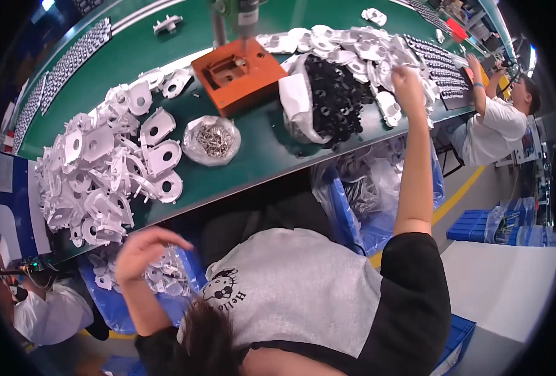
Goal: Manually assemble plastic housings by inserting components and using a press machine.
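Observation:
My right hand reaches over a heap of white plastic parts at the right of the bench. Its fingers are curled closed; whatever they hold, if anything, is hidden. My left hand, slightly blurred, hovers off the bench's front edge above a blue-lined bin of similar white parts, fingers stretched out and nothing visible in them. An orange fixture block with a recessed top sits at mid-bench, under a metal press head. A larger pile of white parts with round holes covers the bench's left side.
Between the piles are a bag of small metal pins and a bag of black plastic pieces. Another blue-lined bin stands below the bench's right front. Co-workers sit at right and lower left. Trays of small parts lie far right.

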`<state>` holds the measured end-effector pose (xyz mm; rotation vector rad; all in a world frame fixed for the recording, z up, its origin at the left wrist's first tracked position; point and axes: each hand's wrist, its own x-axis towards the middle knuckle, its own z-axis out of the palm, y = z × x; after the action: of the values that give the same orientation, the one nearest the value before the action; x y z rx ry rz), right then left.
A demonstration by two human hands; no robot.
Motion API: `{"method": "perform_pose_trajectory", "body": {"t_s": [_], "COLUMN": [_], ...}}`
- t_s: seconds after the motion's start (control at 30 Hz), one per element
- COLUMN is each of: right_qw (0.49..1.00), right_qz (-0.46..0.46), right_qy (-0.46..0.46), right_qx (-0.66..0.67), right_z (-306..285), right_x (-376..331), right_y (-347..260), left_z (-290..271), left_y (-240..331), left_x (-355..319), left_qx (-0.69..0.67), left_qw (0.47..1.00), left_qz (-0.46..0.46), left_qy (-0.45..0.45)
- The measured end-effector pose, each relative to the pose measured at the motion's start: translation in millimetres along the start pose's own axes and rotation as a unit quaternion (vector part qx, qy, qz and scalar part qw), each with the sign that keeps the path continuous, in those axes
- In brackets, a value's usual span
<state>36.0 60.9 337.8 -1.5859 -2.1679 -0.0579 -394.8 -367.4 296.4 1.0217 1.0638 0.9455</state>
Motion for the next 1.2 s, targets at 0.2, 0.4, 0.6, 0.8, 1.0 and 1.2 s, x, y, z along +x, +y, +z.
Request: {"method": "perform_pose_trajectory", "body": {"t_s": [0.2,0.4,0.6,0.8,1.0,1.2], "right_qw": [0.961,0.993,0.958,0.871,0.709,0.63], "right_qz": [0.144,0.072,0.175,0.171,0.119,0.085], "right_qy": [-0.142,-0.02,0.001,0.003,-0.066,-0.171], "right_qx": [-0.19,-0.09,0.226,0.461,0.692,0.752], "right_z": [69.1,61.4,40.9,14.1,17.7,8.1], "right_x": [-46.9,-62.9,-57.3,-58.0,-58.6,-67.6], "right_y": [43.9,67.9,71.4,-9.5,-82.0,-150.7], "left_z": [-6.0,-6.8,-5.5,-59.3,-131.9,-171.7], "left_y": [56.0,37.9,34.8,61.3,47.8,1.7], "left_x": [73.6,79.7,77.6,154.0,270.2,301.8], "left_qx": [0.637,0.651,0.6,0.728,0.716,0.69], "left_qw": [0.684,0.656,0.717,0.606,0.631,0.624], "left_qz": [0.06,0.018,0.017,0.05,-0.1,-0.116], "left_qy": [0.352,0.382,0.354,0.316,0.282,0.346]}}
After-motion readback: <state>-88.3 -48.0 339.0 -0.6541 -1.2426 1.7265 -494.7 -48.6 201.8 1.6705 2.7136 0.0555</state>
